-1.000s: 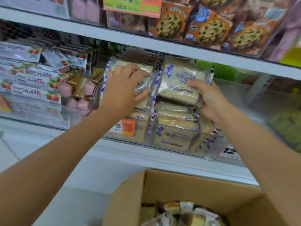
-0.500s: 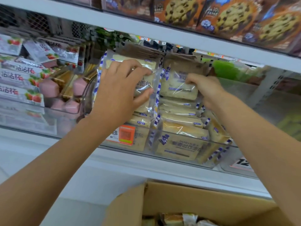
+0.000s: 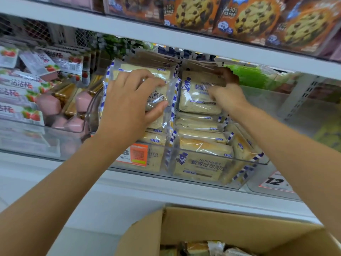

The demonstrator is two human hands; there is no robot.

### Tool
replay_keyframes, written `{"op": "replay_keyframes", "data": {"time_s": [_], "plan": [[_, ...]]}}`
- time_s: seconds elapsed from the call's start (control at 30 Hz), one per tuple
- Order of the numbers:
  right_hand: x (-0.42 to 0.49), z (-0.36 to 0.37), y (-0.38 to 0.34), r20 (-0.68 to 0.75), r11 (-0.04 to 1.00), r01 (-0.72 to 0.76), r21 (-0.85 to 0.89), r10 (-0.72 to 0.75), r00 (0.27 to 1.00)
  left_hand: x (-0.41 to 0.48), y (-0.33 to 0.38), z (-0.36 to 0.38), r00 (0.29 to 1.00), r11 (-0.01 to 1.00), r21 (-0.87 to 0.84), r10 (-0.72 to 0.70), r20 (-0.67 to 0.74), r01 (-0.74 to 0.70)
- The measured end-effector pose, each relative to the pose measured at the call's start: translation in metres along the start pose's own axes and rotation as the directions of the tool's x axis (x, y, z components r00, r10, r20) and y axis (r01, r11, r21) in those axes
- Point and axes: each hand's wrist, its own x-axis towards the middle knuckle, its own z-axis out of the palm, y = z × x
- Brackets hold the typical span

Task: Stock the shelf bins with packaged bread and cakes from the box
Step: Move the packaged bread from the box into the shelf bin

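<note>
A clear shelf bin (image 3: pixel 245 161) holds two stacks of packaged toast bread in clear wrappers with blue-striped edges. My left hand (image 3: pixel 129 106) grips the top bread pack of the left stack (image 3: pixel 158 97), fingers over its front, thumb under its lower edge. My right hand (image 3: pixel 227 93) holds the top bread pack of the right stack (image 3: pixel 195 100) by its right side, fingertips reaching behind its top edge. Below the shelf stands the open cardboard box (image 3: pixel 212 230), with several wrapped cakes (image 3: pixel 203 248) inside.
Left of the bread, another clear bin (image 3: pixel 27 126) holds pink cakes (image 3: pixel 48 106) and strawberry-printed packs (image 3: pixel 18 93). Cookie boxes (image 3: pixel 254 17) stand on the shelf above. A green pack (image 3: pixel 254 76) lies behind on the right. A price tag (image 3: pixel 275 182) hangs at the shelf's edge.
Both hands have pushed the top bread packs deeper into the bin. My right hand moved up to the right pack's back edge. The view tilted up, showing less of the box.
</note>
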Motion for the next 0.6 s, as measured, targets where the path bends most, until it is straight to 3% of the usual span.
{"op": "replay_keyframes", "data": {"time_s": [0.1,0.17,0.23,0.37,0.47,0.6], "plan": [[-0.002,-0.009,0.006,0.056,0.979,0.016,-0.205,-0.005,0.998,-0.001,0.0,-0.001,1.0,1.0,0.001,-0.008,0.001,0.008],[-0.015,-0.015,0.004,0.03,0.89,0.073,-0.45,-0.066,0.997,-0.001,0.0,-0.001,1.0,1.0,0.002,-0.014,0.005,0.014],[-0.027,-0.016,0.001,0.077,0.786,0.212,-0.581,-0.206,0.976,-0.001,0.0,-0.001,1.0,1.0,0.003,-0.013,0.003,0.012],[-0.024,-0.008,0.002,0.319,0.623,0.392,-0.677,-0.231,0.919,-0.002,0.0,-0.001,1.0,1.0,0.001,-0.012,0.008,0.012],[-0.006,0.001,-0.002,0.292,0.591,0.383,-0.71,-0.247,0.924,-0.001,0.0,-0.001,1.0,1.0,0.001,-0.019,0.011,0.019],[0.001,0.009,-0.002,0.255,0.657,0.373,-0.656,-0.272,0.928,-0.001,-0.001,-0.001,1.0,1.0,0.002,-0.016,0.005,0.016]]}}
